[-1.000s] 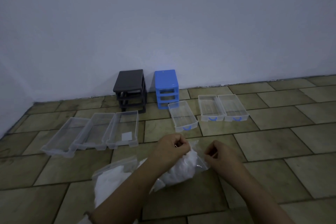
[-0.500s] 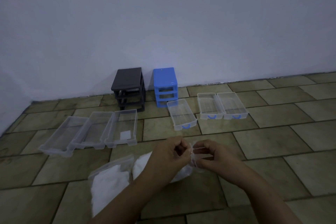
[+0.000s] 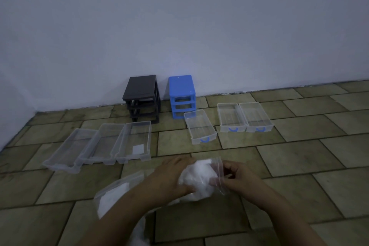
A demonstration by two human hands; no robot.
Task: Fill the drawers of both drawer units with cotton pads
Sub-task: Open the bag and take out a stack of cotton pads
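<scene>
A clear zip bag of white cotton pads (image 3: pixel 196 180) sits on the floor in front of me. My left hand (image 3: pixel 169 178) lies against its left side with the fingers laid over the cotton. My right hand (image 3: pixel 237 177) pinches the bag's plastic edge on the right. A second bag of cotton pads (image 3: pixel 113 195) lies to the left, partly under my left forearm. The black drawer unit (image 3: pixel 142 98) and the blue drawer unit (image 3: pixel 182 96) stand by the wall with their drawers out.
Three clear drawers (image 3: pixel 103 146) lie side by side left of centre; the rightmost holds a small white square (image 3: pixel 138 149). Three clear drawers with blue handles lie on the right, one (image 3: pixel 199 126) apart from a pair (image 3: pixel 244 117). Tiled floor (image 3: pixel 299 156) meets a plain wall.
My hands have moved apart at the bag's mouth, and more of the white cotton shows between them. My left hand has shifted from pinching the top to lying on the bag's side.
</scene>
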